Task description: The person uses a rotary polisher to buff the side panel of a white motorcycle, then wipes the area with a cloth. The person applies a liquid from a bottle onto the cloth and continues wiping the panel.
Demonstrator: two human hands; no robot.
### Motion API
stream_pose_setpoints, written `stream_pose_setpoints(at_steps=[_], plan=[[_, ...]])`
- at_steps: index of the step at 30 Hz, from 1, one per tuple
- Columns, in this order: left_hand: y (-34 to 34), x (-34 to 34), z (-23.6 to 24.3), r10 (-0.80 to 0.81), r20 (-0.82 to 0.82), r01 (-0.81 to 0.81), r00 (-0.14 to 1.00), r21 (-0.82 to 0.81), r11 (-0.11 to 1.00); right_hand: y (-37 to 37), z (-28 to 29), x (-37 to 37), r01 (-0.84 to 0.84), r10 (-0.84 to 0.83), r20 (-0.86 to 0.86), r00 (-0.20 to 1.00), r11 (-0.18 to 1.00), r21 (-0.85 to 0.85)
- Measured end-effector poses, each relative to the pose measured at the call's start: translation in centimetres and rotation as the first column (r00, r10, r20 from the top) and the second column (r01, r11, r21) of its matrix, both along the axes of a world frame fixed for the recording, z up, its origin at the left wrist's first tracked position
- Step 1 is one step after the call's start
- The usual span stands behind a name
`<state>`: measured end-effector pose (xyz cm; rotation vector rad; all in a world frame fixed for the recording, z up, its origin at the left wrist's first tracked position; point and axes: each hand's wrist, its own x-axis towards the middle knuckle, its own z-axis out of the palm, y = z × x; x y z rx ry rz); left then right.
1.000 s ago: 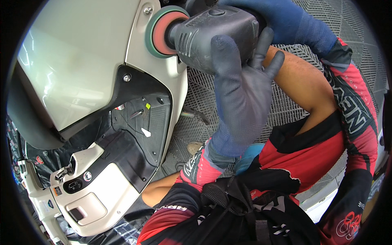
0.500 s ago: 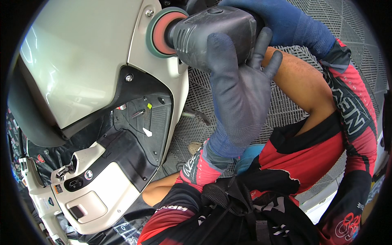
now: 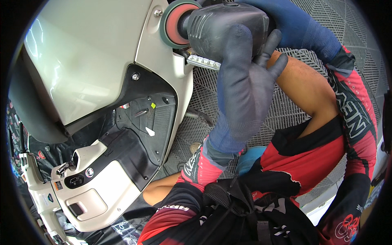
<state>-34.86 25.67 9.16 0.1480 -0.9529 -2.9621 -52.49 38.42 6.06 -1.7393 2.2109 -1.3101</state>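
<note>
A black power polisher [image 3: 224,28] with an orange and green round pad [image 3: 178,24] is at the top of the view. Its pad sits at the edge of a scooter's pale beige side panel [image 3: 94,53]; whether it presses on the surface I cannot tell. My left hand [image 3: 249,85], in a dark blue-grey work glove, is closed round the polisher's body from the near side, thumb up along the casing. At the tool's rear end my right hand [image 3: 281,20], in a blue glove, grips it, its fingers mostly hidden behind the casing.
The scooter's black footboard [image 3: 134,143] carries a small metal part and a white scrap [image 3: 150,131]. Its handlebar [image 3: 45,196] lies at lower left. A ribbed silver footpeg [image 3: 204,62] juts out below the polisher. Grey grated floor tiles [image 3: 302,65] lie under my bent leg.
Both hands have carried the polisher slightly right and up along the panel's edge, and the silver footpeg has come into sight beneath it. The whole view has shifted a little.
</note>
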Motion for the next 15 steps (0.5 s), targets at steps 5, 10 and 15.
stream_pose_setpoints(at_steps=[5, 10, 15], plan=[[-0.2, -0.5, 0.1, -0.022, 0.042, 0.021, 0.999, 0.007, 1.0, 0.5, -0.2, 0.2, 0.086, -0.086, -0.015, 0.996, 0.996, 0.034], [0.0, -1.3, 0.6, -0.039, 0.029, 0.039, 0.999, -0.019, 0.999, 0.7, -0.3, -0.2, 0.086, -0.087, 0.059, 0.995, 0.996, 0.02], [-0.1, -2.0, -0.8, -0.052, -0.005, 0.052, 0.999, 0.05, 0.997, 1.1, -0.2, -0.4, 0.113, -0.113, 0.017, 0.993, 0.993, -0.015]])
